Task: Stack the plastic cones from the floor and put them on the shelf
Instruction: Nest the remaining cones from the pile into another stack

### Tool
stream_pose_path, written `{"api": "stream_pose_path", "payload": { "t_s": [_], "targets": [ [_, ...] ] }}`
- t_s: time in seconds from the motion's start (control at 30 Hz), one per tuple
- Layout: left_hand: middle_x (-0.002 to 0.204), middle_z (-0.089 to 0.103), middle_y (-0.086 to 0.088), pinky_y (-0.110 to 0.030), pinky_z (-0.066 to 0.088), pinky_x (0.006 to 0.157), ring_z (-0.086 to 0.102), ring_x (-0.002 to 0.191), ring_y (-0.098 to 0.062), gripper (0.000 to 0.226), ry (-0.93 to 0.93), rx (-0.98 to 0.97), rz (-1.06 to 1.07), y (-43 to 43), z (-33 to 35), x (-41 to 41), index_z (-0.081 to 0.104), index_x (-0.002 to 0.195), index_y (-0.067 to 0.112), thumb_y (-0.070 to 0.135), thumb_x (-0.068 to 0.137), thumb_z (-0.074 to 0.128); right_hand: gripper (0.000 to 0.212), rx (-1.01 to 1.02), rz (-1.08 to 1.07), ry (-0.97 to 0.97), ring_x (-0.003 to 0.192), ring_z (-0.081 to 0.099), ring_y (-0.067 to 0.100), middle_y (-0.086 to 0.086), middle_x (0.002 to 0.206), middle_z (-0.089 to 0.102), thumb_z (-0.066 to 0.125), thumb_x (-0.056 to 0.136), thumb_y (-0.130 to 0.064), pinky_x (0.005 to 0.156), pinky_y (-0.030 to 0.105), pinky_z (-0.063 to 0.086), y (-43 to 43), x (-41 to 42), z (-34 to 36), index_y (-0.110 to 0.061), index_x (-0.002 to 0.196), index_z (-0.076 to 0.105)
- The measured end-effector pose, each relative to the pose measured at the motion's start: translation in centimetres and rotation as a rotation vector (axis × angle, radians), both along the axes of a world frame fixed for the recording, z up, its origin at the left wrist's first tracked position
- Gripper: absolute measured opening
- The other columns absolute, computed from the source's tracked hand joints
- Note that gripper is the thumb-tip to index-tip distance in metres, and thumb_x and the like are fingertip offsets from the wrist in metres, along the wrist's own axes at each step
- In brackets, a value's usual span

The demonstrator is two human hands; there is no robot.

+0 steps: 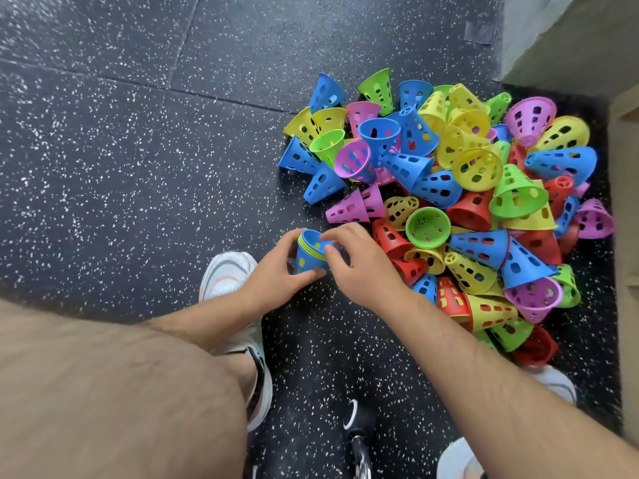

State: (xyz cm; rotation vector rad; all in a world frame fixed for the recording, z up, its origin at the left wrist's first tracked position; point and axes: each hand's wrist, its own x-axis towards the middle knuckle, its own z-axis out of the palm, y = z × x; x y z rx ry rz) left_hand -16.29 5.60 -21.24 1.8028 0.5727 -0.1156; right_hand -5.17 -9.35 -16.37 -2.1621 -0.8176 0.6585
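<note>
A leg in tan shorts (103, 392) fills the lower left corner, and just past it a white shoe (226, 271) stands on the black, white-speckled floor (121, 150), which is laid in large tiles with seams running across its upper left part. Right of the shoe, the left hand (276, 271) grips a small stack of cones (309, 252), fingers curled over its upper side and thumb under its lower side. The stack is blue on the outside, with yellow rims showing between blue ones at its wide end, and it is tilted with the open mouth facing up and to the right. Whether it touches the floor cannot be told. The right hand (359, 264) meets the stack from the other side, its curled fingertips pinching the rim at the mouth. Just right of both hands lies the pile of loose cones (449, 202), blue, yellow, green, pink and red, all perforated with small holes and lying at every angle, some already nested in twos or threes. The pile spreads over the floor up to a pale wooden unit (626, 202) at the right edge. A second white shoe (556, 382) shows at the pile's lower end, partly behind the right forearm.
</note>
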Motion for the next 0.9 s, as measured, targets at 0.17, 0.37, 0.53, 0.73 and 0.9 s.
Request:
{"api": "stream_pose_path", "payload": {
  "t_s": [0.17,0.37,0.53,0.73,0.9],
  "targets": [
    [0.121,0.067,0.022,-0.010,0.044,0.087,0.061,0.112,0.001,0.065,0.009,0.012,0.017,0.1,0.1,0.1,0.051,0.136,0.035,0.026,0.082,0.087,0.022,-0.081,-0.208,-0.263,0.109,0.047,0.021,-0.001,0.116,0.055,0.055,0.094,-0.014,0.097,0.024,0.035,0.1,1.9,-0.4,-0.017,0.111,0.070],
    [0.124,0.066,0.021,-0.019,0.046,0.093,0.061,0.116,0.000,0.068,0.034,0.010,0.005,0.2,-0.3,0.0,0.049,0.139,0.034,0.031,0.083,0.087,0.036,-0.238,-0.212,-0.213,0.119,0.047,0.025,0.006,0.128,0.055,0.053,0.095,-0.014,0.104,0.035,0.037,0.3,4.6,-0.5,-0.011,0.131,0.057],
    [0.125,0.066,0.023,-0.019,0.045,0.092,0.061,0.118,0.000,0.068,0.037,-0.001,0.012,0.3,-0.3,0.0,0.050,0.139,0.034,0.031,0.082,0.087,0.038,-0.324,-0.284,-0.110,0.119,0.051,0.026,0.008,0.125,0.057,0.057,0.097,-0.019,0.101,0.038,0.042,1.3,5.2,-1.2,-0.009,0.133,0.052],
    [0.123,0.065,0.025,-0.023,0.049,0.093,0.062,0.115,0.000,0.066,0.034,-0.008,0.031,0.4,-0.2,0.0,0.051,0.138,0.034,0.029,0.083,0.087,0.018,-0.385,-0.328,-0.089,0.105,0.056,0.028,0.009,0.112,0.060,0.054,0.100,-0.023,0.090,0.038,0.045,1.8,5.6,-1.9,-0.010,0.109,0.064],
    [0.121,0.067,0.022,-0.024,0.051,0.092,0.063,0.111,-0.002,0.065,0.027,-0.024,0.051,0.4,-0.4,0.0,0.051,0.137,0.034,0.028,0.083,0.087,0.016,-0.256,-0.399,-0.015,0.093,0.055,0.024,0.007,0.102,0.061,0.048,0.103,-0.021,0.077,0.032,0.038,1.8,5.6,-1.4,-0.012,0.103,0.061]
  ]
}}
